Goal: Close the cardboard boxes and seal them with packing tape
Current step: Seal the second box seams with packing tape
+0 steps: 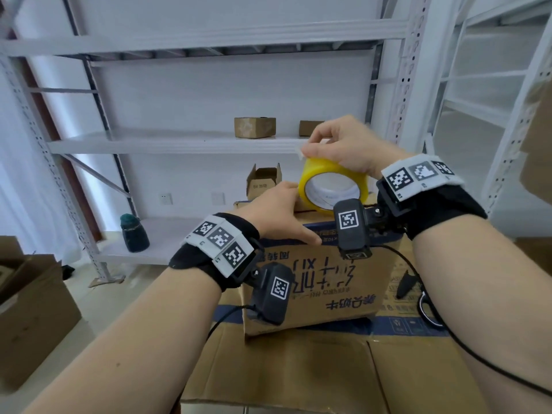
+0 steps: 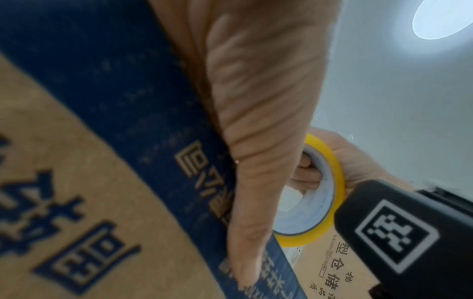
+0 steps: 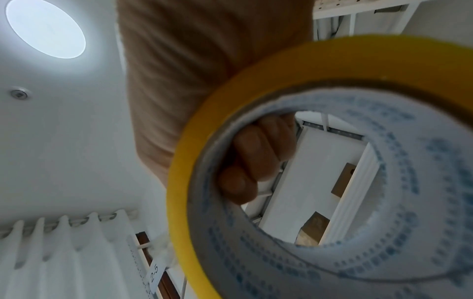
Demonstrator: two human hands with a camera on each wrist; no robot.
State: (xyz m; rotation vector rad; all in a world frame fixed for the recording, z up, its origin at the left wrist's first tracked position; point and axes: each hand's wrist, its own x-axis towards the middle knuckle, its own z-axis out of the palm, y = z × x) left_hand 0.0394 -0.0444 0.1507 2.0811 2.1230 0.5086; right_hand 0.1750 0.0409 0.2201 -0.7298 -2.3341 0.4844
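Head view: the right hand [image 1: 349, 144] grips a glossy yellow tape roll [image 1: 331, 186] above the printed corrugated cardboard box [image 1: 322, 282]; the left hand [image 1: 277, 213] lies flat on it, fingers straight. White steel shelving [image 1: 179, 141] behind carries small cartons [image 1: 254, 127].

Left wrist view: the thumb [image 2: 256, 182] presses the box's blue band [image 2: 115, 91].

Right wrist view: fingers [image 3: 256, 157] curl through the roll's paper core, seemingly blue-printed.

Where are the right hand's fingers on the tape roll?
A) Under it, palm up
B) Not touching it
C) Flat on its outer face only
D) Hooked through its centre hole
D: in the right wrist view the fingers curl inside the tape roll, through its hole.
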